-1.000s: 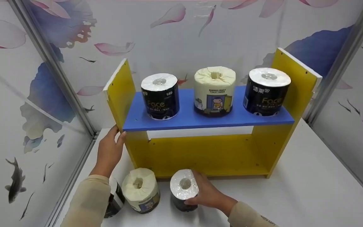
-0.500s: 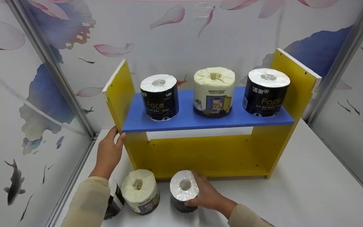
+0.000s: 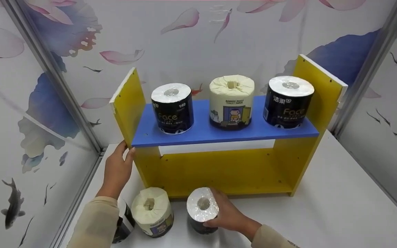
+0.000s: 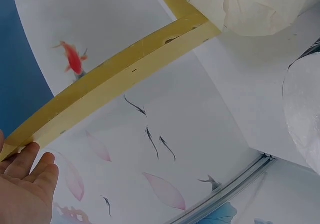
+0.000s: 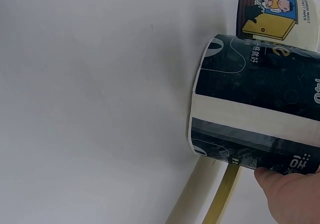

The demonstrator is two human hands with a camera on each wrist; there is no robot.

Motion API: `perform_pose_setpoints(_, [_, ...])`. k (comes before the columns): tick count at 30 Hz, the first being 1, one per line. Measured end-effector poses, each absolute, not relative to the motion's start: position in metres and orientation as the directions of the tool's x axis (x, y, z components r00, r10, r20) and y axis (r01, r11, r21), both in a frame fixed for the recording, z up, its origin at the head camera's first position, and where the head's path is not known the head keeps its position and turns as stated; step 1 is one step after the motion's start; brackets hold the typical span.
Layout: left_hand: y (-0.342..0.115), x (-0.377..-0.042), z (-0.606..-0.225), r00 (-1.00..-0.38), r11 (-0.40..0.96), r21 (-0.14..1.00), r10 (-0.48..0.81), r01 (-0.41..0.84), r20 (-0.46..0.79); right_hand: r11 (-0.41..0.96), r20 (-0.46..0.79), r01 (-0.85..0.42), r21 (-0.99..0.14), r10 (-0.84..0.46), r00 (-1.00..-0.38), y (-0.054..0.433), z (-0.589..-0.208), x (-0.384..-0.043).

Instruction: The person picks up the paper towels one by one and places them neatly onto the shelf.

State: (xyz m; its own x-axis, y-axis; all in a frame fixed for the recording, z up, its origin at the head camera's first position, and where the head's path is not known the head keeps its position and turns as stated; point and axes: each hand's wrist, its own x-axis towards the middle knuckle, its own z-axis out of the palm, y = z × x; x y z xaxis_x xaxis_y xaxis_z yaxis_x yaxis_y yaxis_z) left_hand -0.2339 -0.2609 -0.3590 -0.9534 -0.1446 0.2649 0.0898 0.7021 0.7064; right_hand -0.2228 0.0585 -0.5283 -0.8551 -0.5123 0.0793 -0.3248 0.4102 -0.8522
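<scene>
In the head view my right hand holds a black-and-white toilet roll from its right side, in front of the shelf's lower board. The right wrist view shows a thumb against the dark wrapper of this toilet roll. My left hand grips the left side panel of a yellow-and-blue shelf, thumb at its front edge. In the left wrist view, the fingers meet the panel's yellow edge. A cream-wrapped toilet roll stands left of the held one. Another black roll is partly hidden by the left sleeve.
On the blue shelf board stand a black roll, a cream roll and another black roll. The yellow lower board lies beneath. A white tabletop carries the shelf, with printed wall panels around it.
The right hand and its toilet roll have shifted slightly right relative to the cream roll beside it. The left hand keeps its place on the panel. The head view has shifted a little.
</scene>
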Motion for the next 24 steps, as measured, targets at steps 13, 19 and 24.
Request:
perform_pose_setpoints(13, [-0.260,-0.233,-0.359,-0.953,0.700,0.709,-0.150,0.086,0.264,0.364,0.119,-0.329,-0.871,-0.495,-0.861,0.071,-0.523,-0.221])
perform_pose_setpoints(19, [-0.261,-0.233,-0.358,-0.952,0.698,0.710,-0.149,0.090,0.268,0.355,0.146,-0.340,-0.871,-0.474,-0.868,0.080,-0.519,-0.221])
perform_pose_setpoints(24, [-0.260,-0.233,-0.358,-0.952,0.692,0.716,-0.151,0.091,0.267,0.361,0.164,-0.353,-0.863,-0.460,-0.873,0.087,-0.516,-0.221])
